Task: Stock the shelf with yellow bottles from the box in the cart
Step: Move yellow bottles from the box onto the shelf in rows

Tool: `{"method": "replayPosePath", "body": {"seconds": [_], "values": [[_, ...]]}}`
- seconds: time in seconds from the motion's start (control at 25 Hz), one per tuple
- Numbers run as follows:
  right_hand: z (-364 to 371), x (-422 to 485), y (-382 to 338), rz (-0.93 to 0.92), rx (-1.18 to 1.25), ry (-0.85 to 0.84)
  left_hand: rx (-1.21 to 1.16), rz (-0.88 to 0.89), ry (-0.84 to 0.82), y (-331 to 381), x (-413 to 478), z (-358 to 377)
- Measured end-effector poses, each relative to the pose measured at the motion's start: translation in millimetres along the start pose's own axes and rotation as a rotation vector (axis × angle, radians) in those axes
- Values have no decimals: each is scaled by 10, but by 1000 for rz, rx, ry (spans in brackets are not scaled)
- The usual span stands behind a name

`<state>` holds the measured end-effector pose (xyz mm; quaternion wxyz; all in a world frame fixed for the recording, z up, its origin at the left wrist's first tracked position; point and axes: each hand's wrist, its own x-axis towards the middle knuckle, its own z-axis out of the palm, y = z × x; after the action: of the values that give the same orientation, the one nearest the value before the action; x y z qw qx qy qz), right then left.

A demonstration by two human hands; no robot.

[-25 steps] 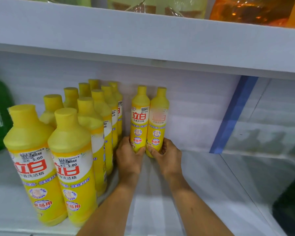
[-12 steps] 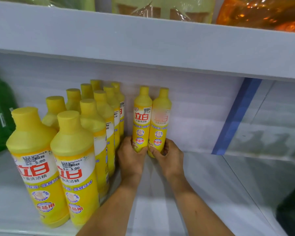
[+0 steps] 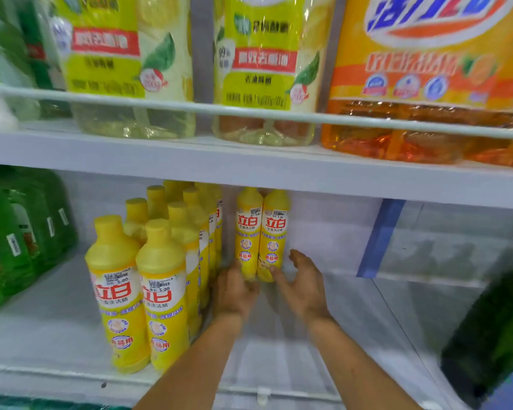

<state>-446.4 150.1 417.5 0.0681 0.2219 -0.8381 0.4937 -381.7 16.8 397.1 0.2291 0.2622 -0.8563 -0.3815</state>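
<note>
Two yellow bottles (image 3: 261, 232) stand on my shelf (image 3: 308, 335), left hand (image 3: 234, 287) gripping one, right hand (image 3: 302, 285) open beside them

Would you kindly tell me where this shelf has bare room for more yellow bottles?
Bare shelf floor runs from the two back bottles right to the blue divider, and forward. Left of the left hand, the yellow rows are crowded.

Two yellow bottles (image 3: 261, 232) with red-lettered labels are stood upright, touching side by side, at the back of the white shelf (image 3: 57, 315). At their 9 o'clock, a packed group of identical bottles (image 3: 160, 270) is ranged in rows.
</note>
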Motion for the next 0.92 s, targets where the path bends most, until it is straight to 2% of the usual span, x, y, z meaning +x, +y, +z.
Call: {"method": "replayPosePath", "body": {"seconds": [0.12,0.28,0.4,0.48,0.64,0.92], "values": [[-270,-150,-216,-34,-271,-115,220,34,-168,89,-148,-206],[-635,-562,-550,-100,-580,-321,562,234,-321,399,-609,-696],[-876,-961,-810,-146,-702,-377,698,356,-320,562,-985,-1045],[-1027,-1266,-989,-149,-758,-355,769,435,-326,604,-1275,-1288],[-1175,-1984,-1363,-126,-820,-325,786,570,-322,464,-1887,-1810],[-623,-3019,-2154,-230,-873,-384,869,484,-268,-317,-2630,-3011]]}}
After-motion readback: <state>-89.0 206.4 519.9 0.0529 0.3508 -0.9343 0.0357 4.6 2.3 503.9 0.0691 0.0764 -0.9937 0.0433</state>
